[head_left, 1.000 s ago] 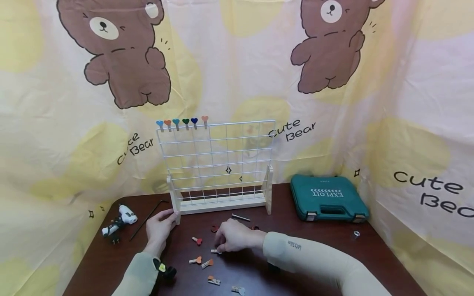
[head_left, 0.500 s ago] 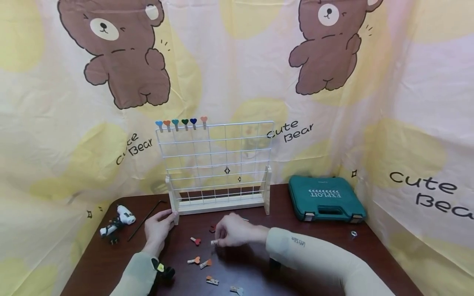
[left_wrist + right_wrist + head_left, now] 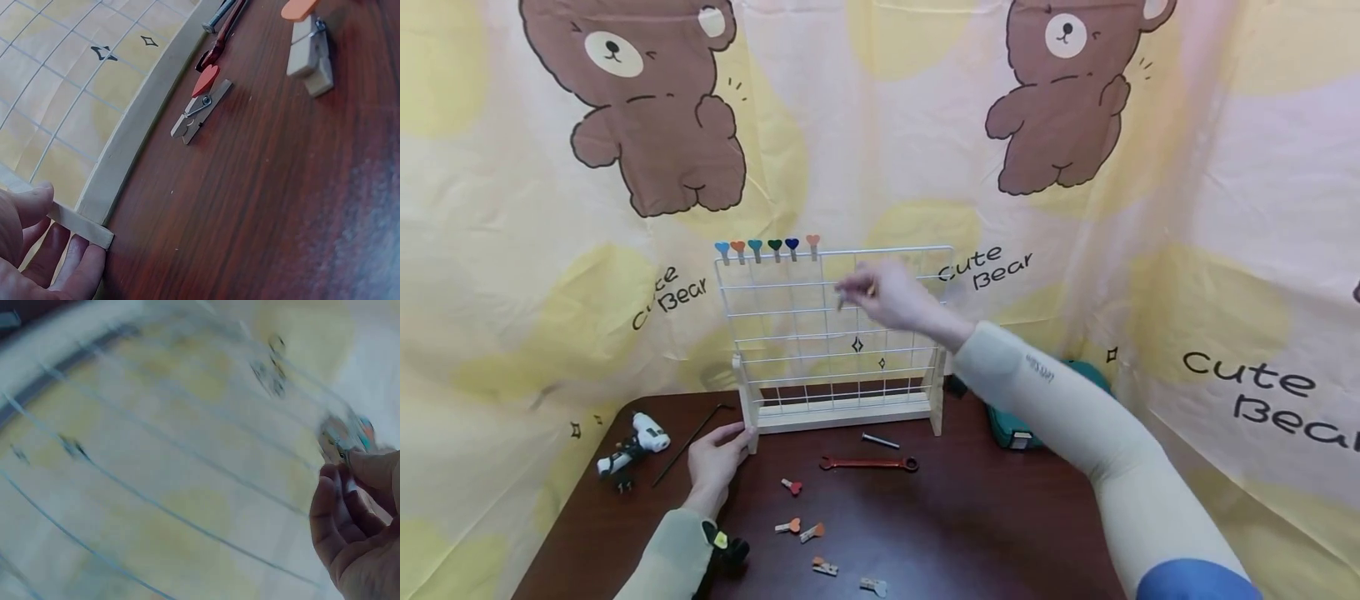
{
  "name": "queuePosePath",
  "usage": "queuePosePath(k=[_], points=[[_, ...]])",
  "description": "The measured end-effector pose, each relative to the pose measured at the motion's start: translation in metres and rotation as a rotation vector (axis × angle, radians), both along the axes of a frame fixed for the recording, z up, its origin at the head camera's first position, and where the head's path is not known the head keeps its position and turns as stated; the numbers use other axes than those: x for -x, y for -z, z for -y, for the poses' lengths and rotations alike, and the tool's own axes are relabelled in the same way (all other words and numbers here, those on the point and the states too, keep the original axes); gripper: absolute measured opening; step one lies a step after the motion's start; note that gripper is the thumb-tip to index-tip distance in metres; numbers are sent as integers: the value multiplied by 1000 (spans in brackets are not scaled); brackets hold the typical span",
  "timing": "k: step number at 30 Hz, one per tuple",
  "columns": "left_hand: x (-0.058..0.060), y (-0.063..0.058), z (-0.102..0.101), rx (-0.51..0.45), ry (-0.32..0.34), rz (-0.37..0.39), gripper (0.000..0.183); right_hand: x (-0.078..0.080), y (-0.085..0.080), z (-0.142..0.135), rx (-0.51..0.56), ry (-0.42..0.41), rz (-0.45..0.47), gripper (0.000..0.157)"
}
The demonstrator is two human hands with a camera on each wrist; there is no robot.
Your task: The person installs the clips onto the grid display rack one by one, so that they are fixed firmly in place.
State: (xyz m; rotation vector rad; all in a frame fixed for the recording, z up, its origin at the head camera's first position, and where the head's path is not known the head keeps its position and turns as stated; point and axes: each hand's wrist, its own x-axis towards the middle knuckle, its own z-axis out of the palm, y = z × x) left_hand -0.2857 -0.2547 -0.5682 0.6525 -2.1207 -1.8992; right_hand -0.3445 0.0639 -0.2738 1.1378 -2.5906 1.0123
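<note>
A white wire grid rack stands on a wooden base [image 3: 842,414], with several heart-topped clothespins [image 3: 775,248] clipped along the left of its top wire. My left hand [image 3: 713,467] grips the rack's left wooden foot [image 3: 81,226], thumb on one side and fingers on the other. Raised before the upper grid, my right hand [image 3: 891,296] pinches a small wooden clothespin [image 3: 334,436], blurred, its heart colour unclear. On the table lie a red-heart clothespin [image 3: 792,487], several orange-heart ones [image 3: 787,526] and a pale one [image 3: 873,587].
Before the rack lie a red wrench [image 3: 868,463] and a metal bolt [image 3: 881,441]. A white glue gun [image 3: 650,433] and a thin black rod [image 3: 688,446] are at the left. My right sleeve partly hides a green case [image 3: 1011,429].
My right hand has lifted a clothespin from the table up to the upper grid, uncovering the wrench and bolt. The left hand stays on the foot.
</note>
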Motion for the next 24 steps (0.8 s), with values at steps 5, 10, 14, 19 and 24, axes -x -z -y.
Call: queuePosePath(k=[5,10,14,19,24], points=[[2,1,-1,-35,10,-10,44,21,-55,7,-10,73,-100,19],[3,1,0,-66,16,-13,43,36,-77,17,-150,107,-202,19],[3,1,1,-70,24,-10,45,41,-78,22,-206,117,-211,26],[3,0,1,-63,21,-12,44,40,-73,26,-160,102,-175,22],[3,0,2,-58,15,-18,44,29,-55,20,4,110,-282,33]])
